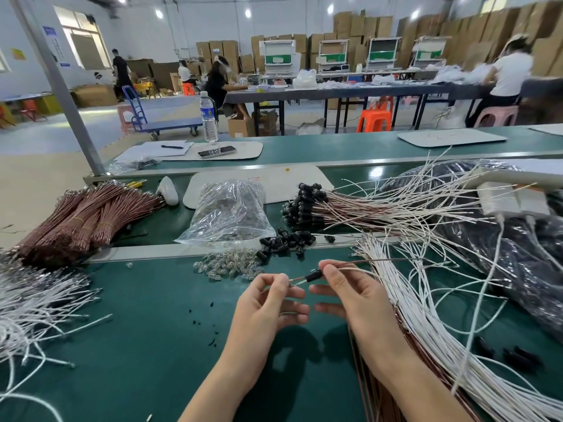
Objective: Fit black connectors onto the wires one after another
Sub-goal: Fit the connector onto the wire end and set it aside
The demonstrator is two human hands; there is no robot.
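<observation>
**A factory assembly hall**

Long green-topped workbenches (pixel 335 150) are set in rows. Bundled brown wires (pixel 88 217), loose white wires (pixel 426 315) and a heap of black connectors (pixel 286 240) are spread over the nearest one. Cardboard boxes (pixel 350 28) are stacked along the far wall, a blue platform trolley (pixel 164 124) is parked on the floor, and seated workers (pixel 217 83) are seen at a grey table (pixel 335 91).

Counting outward from the one clear plastic bag (pixel 227 213), I make it: behind it, one water bottle (pixel 209 118), one pen (pixel 172 146) and four people (pixel 217 86); left of it, three or four bundles of brown wire (pixel 88 220) (the bands blur on my feed); in front of it, one left hand (pixel 271 303) and one right hand (pixel 350 296), with one black connector (pixel 313 275) between them.
</observation>
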